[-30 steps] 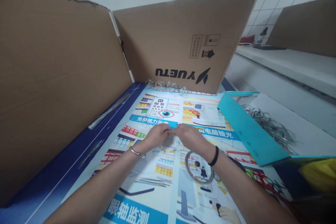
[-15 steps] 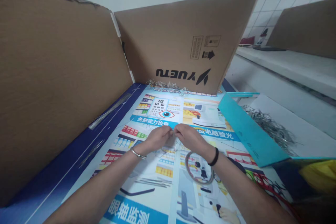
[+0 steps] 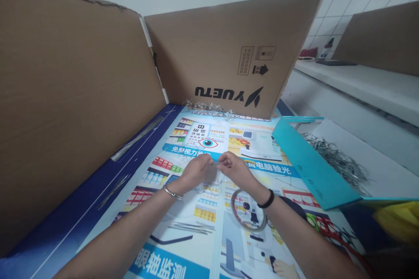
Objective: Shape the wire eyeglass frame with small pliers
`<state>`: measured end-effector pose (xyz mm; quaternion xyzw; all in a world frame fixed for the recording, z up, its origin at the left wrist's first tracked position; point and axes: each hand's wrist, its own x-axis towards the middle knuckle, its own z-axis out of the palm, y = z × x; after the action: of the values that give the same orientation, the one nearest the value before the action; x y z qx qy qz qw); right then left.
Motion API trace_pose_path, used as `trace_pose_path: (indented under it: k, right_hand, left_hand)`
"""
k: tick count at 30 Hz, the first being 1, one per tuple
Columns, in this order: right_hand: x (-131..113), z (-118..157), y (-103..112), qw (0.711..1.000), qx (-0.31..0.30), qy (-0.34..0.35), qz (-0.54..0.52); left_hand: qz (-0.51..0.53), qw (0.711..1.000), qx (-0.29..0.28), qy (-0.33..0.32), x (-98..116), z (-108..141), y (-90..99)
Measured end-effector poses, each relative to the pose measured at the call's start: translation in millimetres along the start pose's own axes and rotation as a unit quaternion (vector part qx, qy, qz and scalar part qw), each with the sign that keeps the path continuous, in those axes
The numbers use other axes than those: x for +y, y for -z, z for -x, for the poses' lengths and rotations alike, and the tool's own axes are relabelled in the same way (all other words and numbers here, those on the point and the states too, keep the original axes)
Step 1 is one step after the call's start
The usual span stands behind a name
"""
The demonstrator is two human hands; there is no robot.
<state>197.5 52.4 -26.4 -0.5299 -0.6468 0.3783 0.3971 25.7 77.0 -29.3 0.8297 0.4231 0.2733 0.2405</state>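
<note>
Over the middle of the printed sheet, my left hand (image 3: 197, 171) and my right hand (image 3: 234, 169) are close together, thumbs and fingertips pinched. Thin wire (image 3: 209, 188) shows in faint loops just beneath the fingers, and both hands seem to grip it; the exact hold is hidden. A coil of wire (image 3: 233, 209) lies flat below my right wrist. Nearer me, several straight wire pieces (image 3: 193, 227) rest on the sheet, below my left hand.
Cardboard panels stand on the left (image 3: 72, 83) and at the back (image 3: 222, 52). Tangled wire pieces (image 3: 209, 107) lie along the back panel's foot. On the right, an open turquoise box (image 3: 310, 165) holds a heap of wire (image 3: 340, 161). More wire strips (image 3: 137, 139) lie at left.
My right hand's fingers have loosened and lifted slightly, showing a small gap from my left hand. My left hand stays nearly in place.
</note>
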Motion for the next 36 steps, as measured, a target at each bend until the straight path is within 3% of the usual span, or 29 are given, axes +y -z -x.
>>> trace_pose_path:
  k: [6,15,26,36]
  right_hand:
    - [2.6,0.6,-2.2,0.999,-0.009,-0.048,-0.009]
    - [-2.3,2.0,-1.1,0.998,-0.051,0.012,0.031]
    - [-0.2,-0.1,-1.4,0.997,-0.077,-0.005,-0.02]
    - [-1.6,0.8,0.7,0.996,-0.084,0.0,-0.02]
  left_hand:
    - [0.001,0.999,0.03,0.015,0.8,1.7,-0.5]
    - [0.015,0.999,0.045,0.015,-0.6,2.8,-1.7]
    - [0.033,0.992,0.119,-0.025,-0.1,2.2,-0.6]
    - [0.041,0.989,0.112,-0.093,3.6,5.7,1.9]
